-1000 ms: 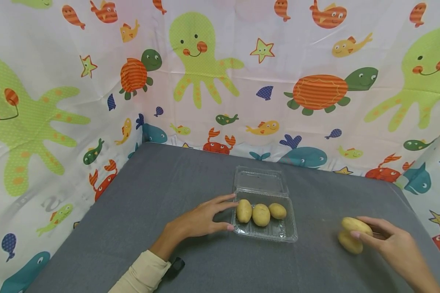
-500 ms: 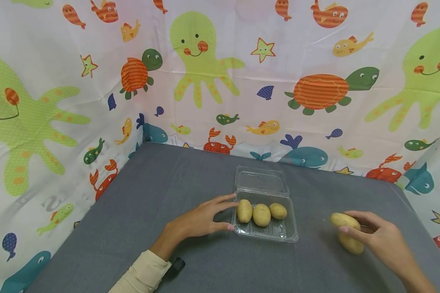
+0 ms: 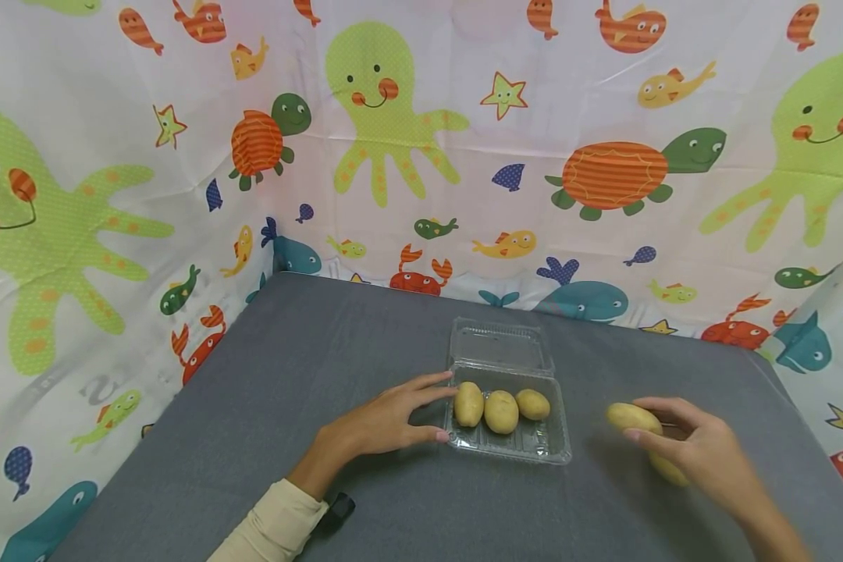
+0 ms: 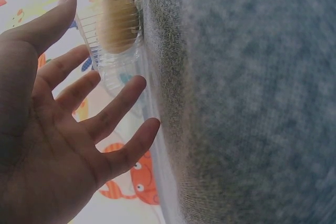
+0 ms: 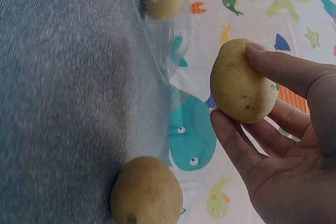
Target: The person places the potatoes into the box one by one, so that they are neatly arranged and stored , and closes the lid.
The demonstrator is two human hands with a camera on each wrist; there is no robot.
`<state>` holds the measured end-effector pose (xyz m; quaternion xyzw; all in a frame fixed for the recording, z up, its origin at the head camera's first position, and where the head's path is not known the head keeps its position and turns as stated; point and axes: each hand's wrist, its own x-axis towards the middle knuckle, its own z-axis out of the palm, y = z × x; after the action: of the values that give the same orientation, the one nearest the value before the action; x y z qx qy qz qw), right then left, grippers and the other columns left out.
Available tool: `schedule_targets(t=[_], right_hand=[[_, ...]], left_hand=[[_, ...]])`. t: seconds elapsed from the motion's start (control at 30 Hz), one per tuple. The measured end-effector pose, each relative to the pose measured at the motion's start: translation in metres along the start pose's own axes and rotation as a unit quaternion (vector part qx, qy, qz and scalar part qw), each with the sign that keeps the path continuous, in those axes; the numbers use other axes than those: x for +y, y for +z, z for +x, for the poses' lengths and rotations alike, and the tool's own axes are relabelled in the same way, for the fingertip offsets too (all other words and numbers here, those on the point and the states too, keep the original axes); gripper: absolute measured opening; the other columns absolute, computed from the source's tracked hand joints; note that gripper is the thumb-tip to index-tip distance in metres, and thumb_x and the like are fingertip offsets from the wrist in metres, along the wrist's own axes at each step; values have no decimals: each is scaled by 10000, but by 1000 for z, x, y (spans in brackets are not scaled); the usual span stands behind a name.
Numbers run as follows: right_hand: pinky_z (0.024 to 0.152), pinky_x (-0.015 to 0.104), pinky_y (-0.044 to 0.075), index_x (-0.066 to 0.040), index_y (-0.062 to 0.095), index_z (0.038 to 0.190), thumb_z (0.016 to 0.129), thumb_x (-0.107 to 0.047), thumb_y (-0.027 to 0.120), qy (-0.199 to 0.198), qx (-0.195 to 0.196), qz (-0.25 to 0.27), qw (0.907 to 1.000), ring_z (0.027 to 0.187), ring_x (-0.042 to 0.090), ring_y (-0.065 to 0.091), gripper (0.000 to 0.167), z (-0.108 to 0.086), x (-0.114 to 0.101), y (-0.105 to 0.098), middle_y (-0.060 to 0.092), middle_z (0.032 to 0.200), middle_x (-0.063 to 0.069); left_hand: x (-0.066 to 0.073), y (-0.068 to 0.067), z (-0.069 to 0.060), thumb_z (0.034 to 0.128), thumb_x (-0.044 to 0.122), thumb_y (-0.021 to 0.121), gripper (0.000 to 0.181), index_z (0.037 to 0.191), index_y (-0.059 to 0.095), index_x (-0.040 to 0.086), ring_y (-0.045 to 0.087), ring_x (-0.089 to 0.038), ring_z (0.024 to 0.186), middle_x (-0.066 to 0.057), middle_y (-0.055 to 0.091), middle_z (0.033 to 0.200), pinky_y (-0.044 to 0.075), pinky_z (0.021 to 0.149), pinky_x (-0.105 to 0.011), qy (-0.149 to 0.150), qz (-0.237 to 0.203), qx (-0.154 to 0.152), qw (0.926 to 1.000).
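Note:
A clear plastic clamshell box stands with its lid laid back. In it lie three potatoes in a row across its middle. My left hand rests at the box's left side, fingers spread, fingertips at the rim; the left wrist view shows the same loose fingers. To the right of the box, my right hand pinches another potato between thumb and fingers, held above the table. One more potato lies on the table below that hand, partly hidden by it in the head view.
A grey cloth covers the table. Behind it and at both sides hangs a white curtain printed with sea animals. A dark strap-like object sits at the left wrist beside the beige sleeve.
My right hand has carried its potato to the left, toward the box, away from over the potato on the table. The left hand and the box have stayed in place.

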<state>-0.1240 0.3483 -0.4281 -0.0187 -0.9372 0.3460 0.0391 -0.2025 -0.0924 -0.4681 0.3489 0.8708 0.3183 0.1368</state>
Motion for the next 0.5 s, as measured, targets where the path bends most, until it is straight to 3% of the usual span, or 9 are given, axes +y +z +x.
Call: schedule_targets(t=[0.3,0.5], right_hand=[[716,136,561,-127,756,1251,858,-374,908,-399,173,-76,9990,866,-35,668,488,2,-14,13,736,1191,107],[727,184,587,-137,751,1267,866,-392,897,-466,15,76,9989,891,15,697,497,4,-24,19,728,1203,95]], left_hand=[[1,0,-1,1000,549,696,717,1629,441,317,285,-185,1597,130,240,1751,337,1235,-594,-6,-81,-19,10000],[0,0,-1,1001,538,699,715,1627,448,300,290,-194,1596,110,251,1751,341,1231,-600,42,-94,-6,9999]])
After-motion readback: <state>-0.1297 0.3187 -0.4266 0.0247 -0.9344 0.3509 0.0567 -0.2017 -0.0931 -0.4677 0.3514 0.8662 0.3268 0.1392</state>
